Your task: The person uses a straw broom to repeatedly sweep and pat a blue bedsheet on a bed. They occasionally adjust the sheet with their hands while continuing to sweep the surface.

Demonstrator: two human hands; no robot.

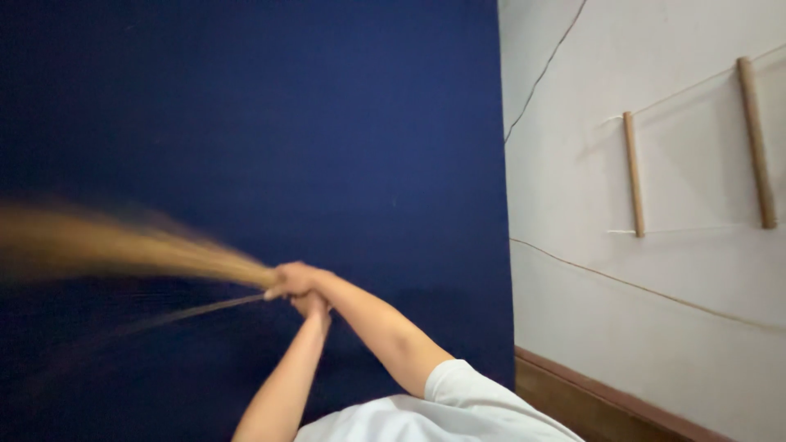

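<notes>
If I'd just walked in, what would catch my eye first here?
Probably the big dark blue panel filling the left and centre. Across it sweeps a blurred bundle of straw-coloured fibres, gripped low in the middle by the right hand, the left hand just beneath. Two wooden rods hang on the pale right-hand wall.

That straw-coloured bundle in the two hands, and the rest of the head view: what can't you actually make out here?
- Straw-coloured bundle: smeared by motion blur and cut off by the left edge; its kind and length are unclear.
- Left hand: largely hidden behind the right hand, so its grip is unclear.
- Thin strand below the bundle: too blurred to identify.
- Two wooden sticks on the pale wall: their strings are too fine to trace.
</notes>
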